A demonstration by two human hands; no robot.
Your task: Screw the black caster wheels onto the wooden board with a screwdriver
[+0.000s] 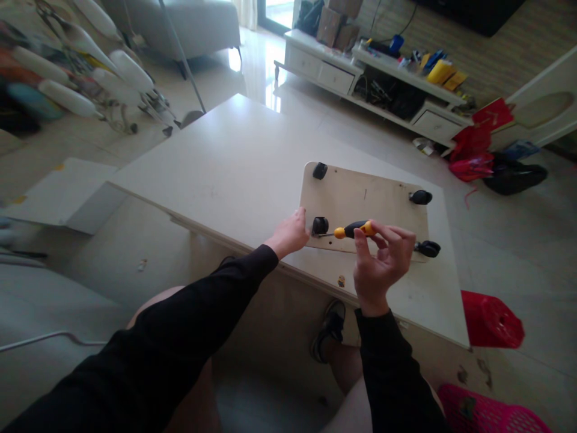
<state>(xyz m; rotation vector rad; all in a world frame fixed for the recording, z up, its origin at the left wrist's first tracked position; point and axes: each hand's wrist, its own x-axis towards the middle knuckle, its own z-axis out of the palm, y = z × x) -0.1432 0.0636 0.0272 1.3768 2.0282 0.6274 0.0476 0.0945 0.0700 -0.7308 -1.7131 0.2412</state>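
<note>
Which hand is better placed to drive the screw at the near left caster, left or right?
Right. The right hand already grips the screwdriver, tip at the caster. The left hand rests on the board edge, steadying it.

Yellow-and-black screwdriver (354, 229), pale beige board (360, 201) with black casters (320, 225), black sleeves (216, 300).

Both arms are reaching forward in black sleeves, left one stretched out long and low. Left hand (291, 233) is lying flat, palm down, fingers tucked together. Right hand (381, 264) is sitting palm-up-ish, wrist bent back, fingers curling into a pinch.
</note>
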